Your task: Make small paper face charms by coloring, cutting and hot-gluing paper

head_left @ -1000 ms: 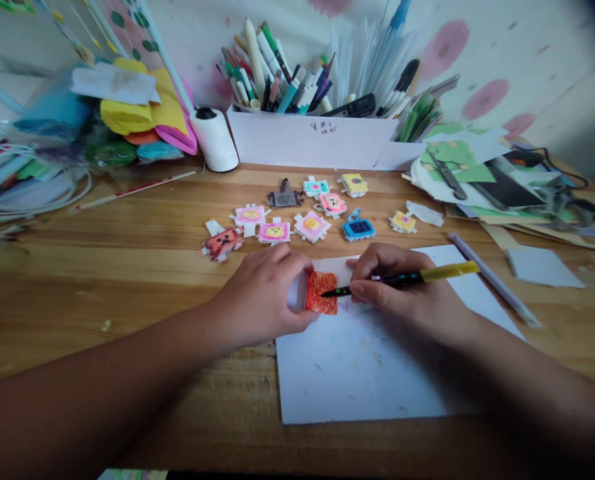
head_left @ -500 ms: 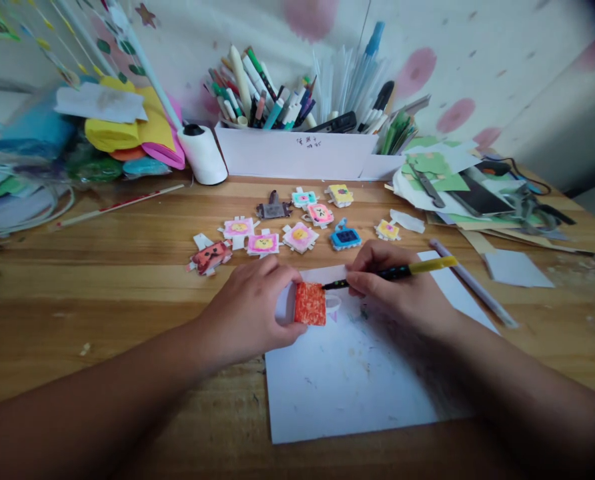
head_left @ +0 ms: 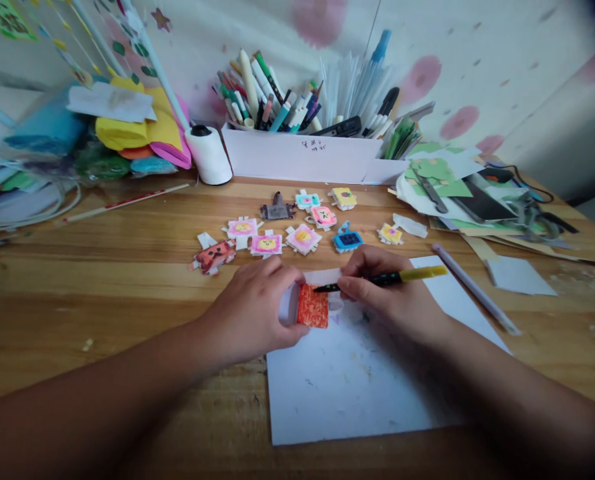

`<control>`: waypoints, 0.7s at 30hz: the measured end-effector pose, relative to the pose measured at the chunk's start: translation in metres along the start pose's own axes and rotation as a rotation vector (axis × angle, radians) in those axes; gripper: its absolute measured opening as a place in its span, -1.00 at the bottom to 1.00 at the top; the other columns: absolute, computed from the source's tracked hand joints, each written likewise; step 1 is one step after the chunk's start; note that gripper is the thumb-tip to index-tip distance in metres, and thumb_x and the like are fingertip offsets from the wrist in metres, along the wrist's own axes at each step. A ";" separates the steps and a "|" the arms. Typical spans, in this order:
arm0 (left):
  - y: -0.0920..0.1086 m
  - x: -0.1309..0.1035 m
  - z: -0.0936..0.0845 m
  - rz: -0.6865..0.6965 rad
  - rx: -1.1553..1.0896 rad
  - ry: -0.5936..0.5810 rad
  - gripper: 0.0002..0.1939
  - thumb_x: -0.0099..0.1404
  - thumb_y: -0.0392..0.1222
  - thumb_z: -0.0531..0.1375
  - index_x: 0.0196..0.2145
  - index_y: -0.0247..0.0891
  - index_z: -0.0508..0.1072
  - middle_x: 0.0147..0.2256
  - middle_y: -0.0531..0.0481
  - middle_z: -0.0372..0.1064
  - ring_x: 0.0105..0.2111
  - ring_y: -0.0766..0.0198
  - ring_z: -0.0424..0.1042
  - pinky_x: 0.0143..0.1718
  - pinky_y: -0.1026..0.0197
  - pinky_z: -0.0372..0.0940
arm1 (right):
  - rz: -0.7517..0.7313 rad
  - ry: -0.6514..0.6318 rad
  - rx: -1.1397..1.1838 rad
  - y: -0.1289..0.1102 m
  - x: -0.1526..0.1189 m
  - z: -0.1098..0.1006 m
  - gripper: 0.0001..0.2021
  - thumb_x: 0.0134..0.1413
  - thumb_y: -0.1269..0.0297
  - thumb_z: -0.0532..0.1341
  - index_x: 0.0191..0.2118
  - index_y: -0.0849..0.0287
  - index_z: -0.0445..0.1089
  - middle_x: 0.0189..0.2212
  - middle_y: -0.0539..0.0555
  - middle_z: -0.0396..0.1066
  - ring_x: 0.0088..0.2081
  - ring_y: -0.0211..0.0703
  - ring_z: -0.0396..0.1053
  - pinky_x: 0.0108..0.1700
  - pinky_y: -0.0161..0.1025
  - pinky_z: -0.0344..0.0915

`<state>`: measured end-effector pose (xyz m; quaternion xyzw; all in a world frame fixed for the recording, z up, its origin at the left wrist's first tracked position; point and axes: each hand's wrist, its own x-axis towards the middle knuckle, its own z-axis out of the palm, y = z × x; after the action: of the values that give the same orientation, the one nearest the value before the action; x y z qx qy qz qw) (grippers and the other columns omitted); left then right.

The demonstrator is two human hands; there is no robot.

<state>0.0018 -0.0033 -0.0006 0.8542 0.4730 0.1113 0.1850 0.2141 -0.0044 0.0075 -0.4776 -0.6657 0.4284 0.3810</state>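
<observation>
Leftward goes the pen (head_left: 387,278), its dark tip slipping from the orange square's upper right corner to over the upper part of its face; whether the tip is touching, I can't tell. And the orange square (head_left: 313,308) sits right at the left hand (head_left: 262,307), pinched by its edges between thumb below and fingers above, on the side toward the right hand. Right hand (head_left: 395,287) now: it grips the pen near the tip, thumb and fingers closed around the black barrel, yellow end pointing away to the right, just beside the square. Both hands are over the white sheet (head_left: 347,393) on the desk (head_left: 127,267).

Up at the back, the long white box (head_left: 297,158) is packed: pens and markers (head_left: 272,93) crowd its left part, clear sticks (head_left: 347,87) stand farther right, and a black item (head_left: 342,127) leans across near the rim. Next to it, the low white compartment (head_left: 385,171) holds a bunch of green strips (head_left: 402,137). Over on the left, clear plastic wrapping encloses a green bundle (head_left: 100,162), near the white spool (head_left: 210,157). Between box and hands, a scatter of small coloured paper pieces (head_left: 303,238) lies on the wood.
</observation>
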 end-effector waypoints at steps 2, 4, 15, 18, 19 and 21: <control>0.000 0.000 0.000 -0.004 -0.002 0.003 -0.53 -0.06 -0.02 0.31 -0.16 -0.19 0.39 -0.22 -0.07 0.29 -0.19 0.01 0.34 -0.12 -0.08 0.26 | 0.007 0.002 0.010 0.000 0.000 0.000 -0.87 -0.01 0.33 0.22 -0.51 0.18 0.30 -0.60 -0.04 0.32 -0.53 -0.30 0.24 -0.51 -0.33 0.14; 0.000 0.000 0.000 -0.004 -0.007 0.006 -0.53 -0.06 -0.02 0.31 -0.16 -0.18 0.40 -0.22 -0.07 0.30 -0.19 0.01 0.34 -0.12 -0.07 0.25 | 0.007 0.004 0.006 0.000 0.001 0.001 -0.87 0.00 0.32 0.23 -0.50 0.19 0.31 -0.59 -0.03 0.33 -0.53 -0.30 0.24 -0.50 -0.32 0.15; 0.000 0.001 -0.001 -0.012 0.005 -0.018 -0.53 -0.03 -0.01 0.30 -0.15 -0.16 0.38 -0.19 -0.06 0.31 -0.16 0.04 0.34 -0.10 -0.02 0.23 | 0.047 0.047 0.052 0.002 -0.001 -0.010 -0.85 -0.05 0.37 0.23 -0.56 0.15 0.28 -0.63 -0.05 0.34 -0.55 -0.27 0.25 -0.51 -0.31 0.15; -0.001 0.001 -0.001 0.002 0.003 -0.010 -0.53 -0.04 -0.02 0.31 -0.14 -0.15 0.38 -0.17 -0.05 0.32 -0.14 0.05 0.34 -0.09 0.01 0.22 | 0.063 0.050 0.077 0.002 -0.001 -0.011 -0.86 -0.09 0.37 0.22 -0.58 0.15 0.27 -0.66 -0.06 0.32 -0.58 -0.27 0.24 -0.53 -0.31 0.13; -0.001 0.001 -0.001 0.002 0.003 -0.008 -0.54 -0.04 -0.03 0.31 -0.15 -0.15 0.38 -0.17 -0.05 0.32 -0.14 0.06 0.34 -0.09 0.01 0.22 | 0.056 0.058 0.073 0.002 0.000 -0.010 -0.86 -0.10 0.37 0.22 -0.58 0.15 0.27 -0.67 -0.06 0.31 -0.58 -0.28 0.23 -0.53 -0.31 0.13; 0.000 0.000 -0.002 -0.001 0.002 -0.005 -0.54 -0.04 -0.03 0.31 -0.15 -0.15 0.38 -0.17 -0.04 0.32 -0.15 0.07 0.34 -0.10 0.02 0.23 | 0.050 0.064 0.056 0.001 0.001 -0.009 -0.87 -0.13 0.38 0.21 -0.60 0.16 0.26 -0.68 -0.07 0.30 -0.59 -0.28 0.23 -0.53 -0.31 0.12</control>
<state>0.0011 -0.0024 0.0010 0.8546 0.4729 0.1084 0.1852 0.2221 -0.0019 0.0096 -0.4969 -0.6288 0.4407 0.4043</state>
